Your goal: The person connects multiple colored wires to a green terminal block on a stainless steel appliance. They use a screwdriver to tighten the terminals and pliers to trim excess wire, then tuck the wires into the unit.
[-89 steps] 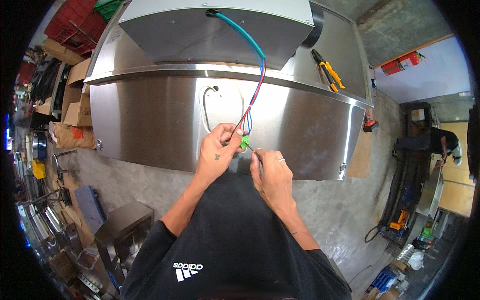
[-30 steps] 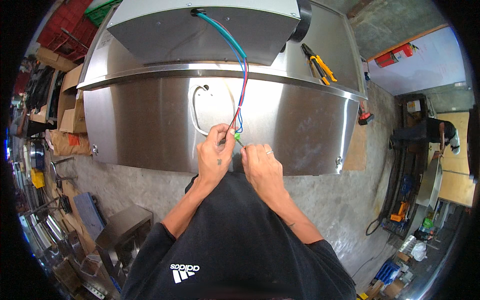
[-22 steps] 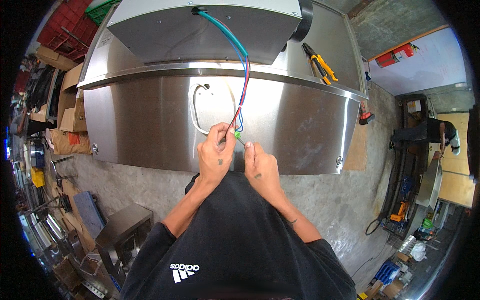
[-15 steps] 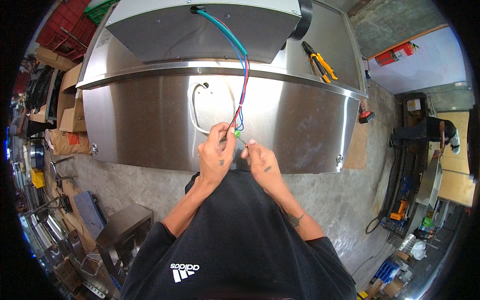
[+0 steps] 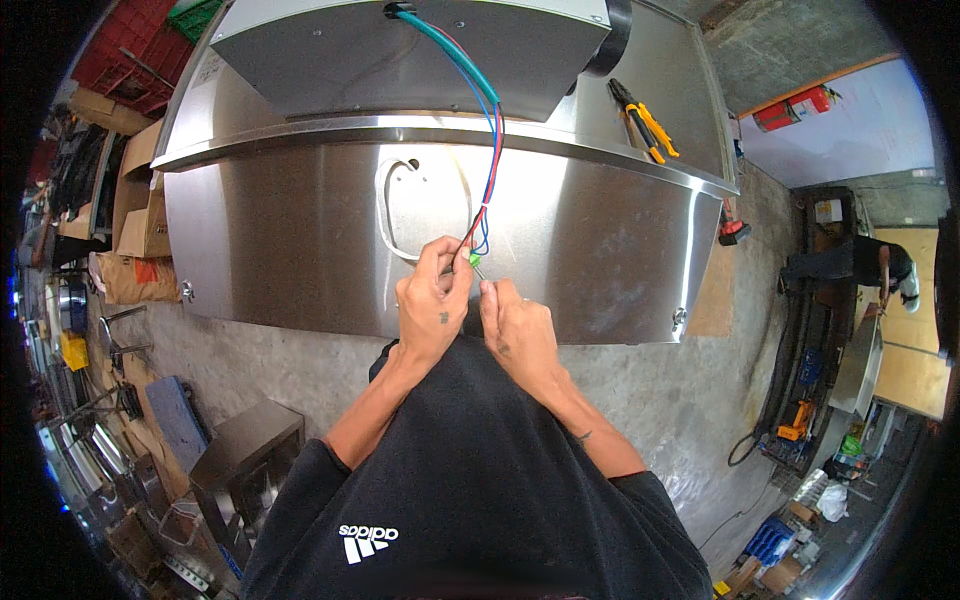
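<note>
My left hand (image 5: pixel 430 305) pinches a small green terminal connector (image 5: pixel 474 259) at the ends of the red, blue and dark wires (image 5: pixel 495 165). These wires hang from a teal sleeve (image 5: pixel 455 60) that leaves a hole in the grey metal box (image 5: pixel 370 80). In my right hand (image 5: pixel 522 325) is a thin screwdriver (image 5: pixel 481 274), its shaft slanting up to the connector; the fingers hide its handle. Whether the tip sits in a screw is too small to tell. A white cable (image 5: pixel 383 210) loops from a hole in the steel panel towards my left fingers.
Yellow-and-black pliers (image 5: pixel 645 120) lie on the steel top, right of the box. The steel panel (image 5: pixel 600 240) ends in a raised lip along its far side. Cardboard boxes (image 5: pixel 140 220) stand at left, a metal stand (image 5: pixel 250 450) lower left. Another person (image 5: pixel 860 265) works at far right.
My right hand has rolled over, with its knuckles now turned upward, while staying on the screwdriver. The left hand keeps its pinch on the connector, almost in the same place.
</note>
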The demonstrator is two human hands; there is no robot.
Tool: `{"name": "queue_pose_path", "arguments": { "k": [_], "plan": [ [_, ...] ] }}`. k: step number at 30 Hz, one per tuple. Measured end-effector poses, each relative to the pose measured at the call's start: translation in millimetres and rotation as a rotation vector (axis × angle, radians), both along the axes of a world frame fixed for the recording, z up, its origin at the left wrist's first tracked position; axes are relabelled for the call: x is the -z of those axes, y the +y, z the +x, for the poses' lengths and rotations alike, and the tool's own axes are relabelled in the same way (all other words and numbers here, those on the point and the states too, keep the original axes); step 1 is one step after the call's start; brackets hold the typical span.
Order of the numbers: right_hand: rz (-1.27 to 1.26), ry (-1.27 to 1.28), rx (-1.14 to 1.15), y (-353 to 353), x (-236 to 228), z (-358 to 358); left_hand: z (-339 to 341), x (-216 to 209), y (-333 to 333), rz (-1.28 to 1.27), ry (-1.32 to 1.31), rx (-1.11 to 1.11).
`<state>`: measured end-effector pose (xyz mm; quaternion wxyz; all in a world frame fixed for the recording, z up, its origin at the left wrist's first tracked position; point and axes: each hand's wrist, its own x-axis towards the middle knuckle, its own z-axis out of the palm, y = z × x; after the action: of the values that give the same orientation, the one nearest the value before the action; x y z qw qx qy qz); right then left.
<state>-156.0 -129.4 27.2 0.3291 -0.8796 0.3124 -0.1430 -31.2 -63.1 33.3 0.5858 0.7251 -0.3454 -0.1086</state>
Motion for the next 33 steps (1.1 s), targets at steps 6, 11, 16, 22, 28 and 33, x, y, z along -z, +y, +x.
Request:
{"name": "queue_pose_path", "arguments": {
  "k": [6, 11, 16, 22, 28, 33],
  "plan": [
    [1.644, -0.332, 0.172, -17.8, -14.7, 0.0, -0.1, -2.3, 1.7, 0.009, 0.039, -0.005],
    [1.164, -0.253, 0.180, -14.6, -14.7, 2.8, 0.7, -5.4, -2.1, 0.056, -0.024, 0.027],
    [-0.136, -0.192, 0.022, -6.6, -6.8, 7.9, -0.2, -5.7, -1.3, 0.080, -0.024, 0.025],
    [-0.159, -0.090, -0.005, -1.4, -3.1, 7.5, 0.7, -1.1, -4.1, 0.004, -0.018, 0.043],
    [1.329, -0.331, 0.209, -11.2, -13.4, 12.2, 0.2, -1.0, 0.9, -0.011, 0.020, 0.011],
    [1.947, -0.499, 0.247, -15.9, -28.8, 10.9, 3.5, -5.8, 4.0, 0.054, 0.016, 0.023]
  ]
}}
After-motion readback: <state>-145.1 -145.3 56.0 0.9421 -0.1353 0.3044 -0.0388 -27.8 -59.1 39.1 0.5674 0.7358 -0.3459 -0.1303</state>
